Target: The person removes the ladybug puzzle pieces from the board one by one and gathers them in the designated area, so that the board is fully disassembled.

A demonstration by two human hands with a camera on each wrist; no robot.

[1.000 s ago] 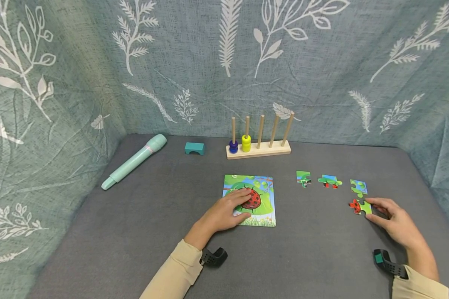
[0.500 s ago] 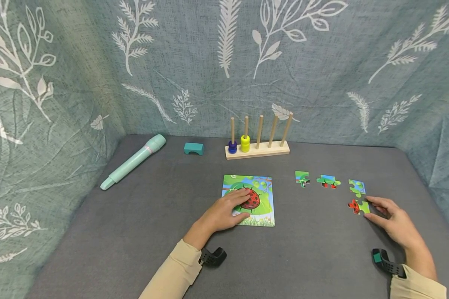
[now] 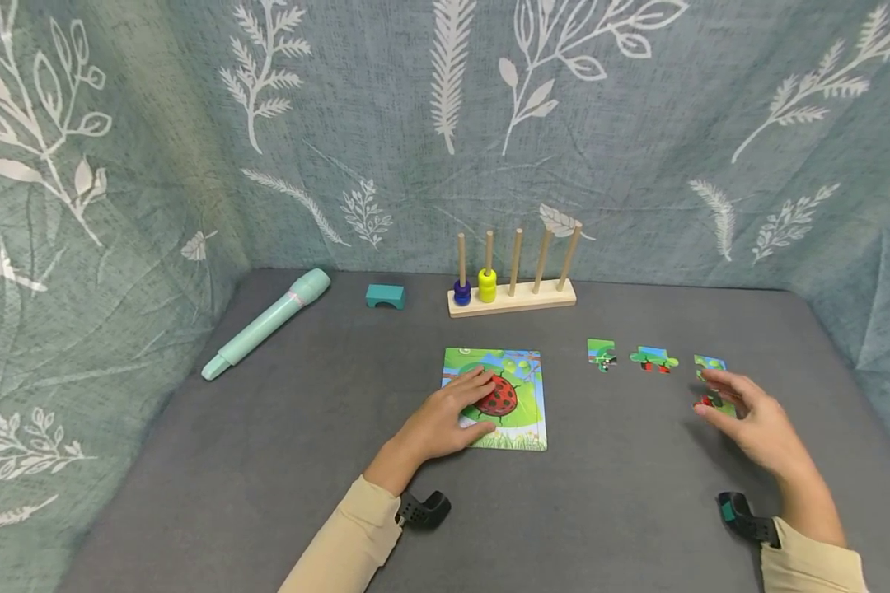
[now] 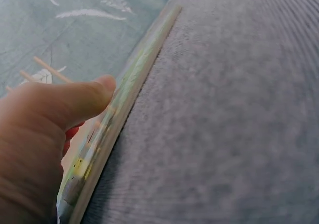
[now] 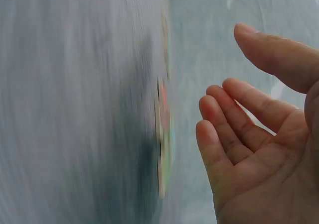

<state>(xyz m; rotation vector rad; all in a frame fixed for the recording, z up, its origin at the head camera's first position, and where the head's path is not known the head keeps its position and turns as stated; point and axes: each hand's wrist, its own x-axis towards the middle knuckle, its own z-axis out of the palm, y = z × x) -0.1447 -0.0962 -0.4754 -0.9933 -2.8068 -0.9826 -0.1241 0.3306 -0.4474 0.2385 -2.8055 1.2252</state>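
Note:
My left hand (image 3: 439, 418) rests flat on a square ladybug jigsaw puzzle (image 3: 522, 432), its fingers partly covering the red ladybug. In the left wrist view the thumb lies along the puzzle's near edge (image 4: 114, 134). At the right, my right hand (image 3: 764, 432) hovers over a red and green puzzle piece (image 3: 727, 408), which it partly hides. Its thumb and fingers are spread, with nothing held, as the right wrist view shows. Just behind is a blue and green piece (image 3: 709, 362), partly covered by the fingers. Two more pieces, one green (image 3: 601, 351) and one with red spots (image 3: 653, 357), lie left of it.
A wooden peg stand (image 3: 515, 303) with blue and yellow rings stands at the back. To its left are a teal arched block (image 3: 385, 295) and a mint green tube-shaped object (image 3: 267, 321). A patterned cloth (image 3: 386, 123) hangs behind the grey table surface (image 3: 578, 519).
My right hand has let go of the red and green piece and moved left and up over it. The left hand has stayed on the puzzle.

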